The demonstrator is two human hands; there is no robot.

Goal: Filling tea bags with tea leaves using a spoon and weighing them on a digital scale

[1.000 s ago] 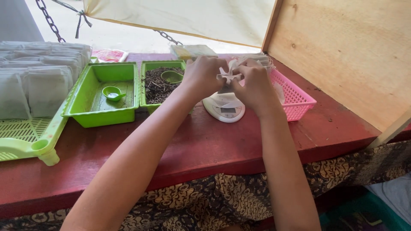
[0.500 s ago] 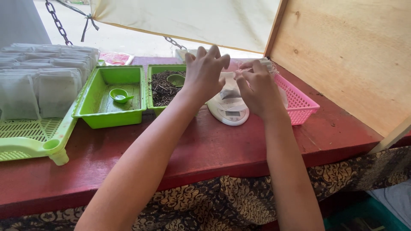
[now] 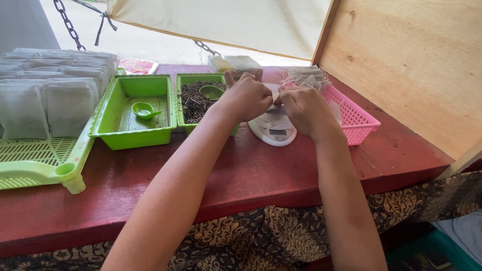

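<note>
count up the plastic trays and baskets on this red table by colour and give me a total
Green solid trays: 2, one with a green scoop only, one holding dark loose material
Green slatted tray: 1, at the left under the white sachets
Pink mesh basket: 1, at the right by the right hand
Total: 4

You get bright, even daylight, coming from open ground at upper left, nearly washed out there. Soft shadows under your forearms on red table. Sharp focus at centre, no motion blur. Slight wide-angle stretch at frame edges, lower corners dimmer.
</note>
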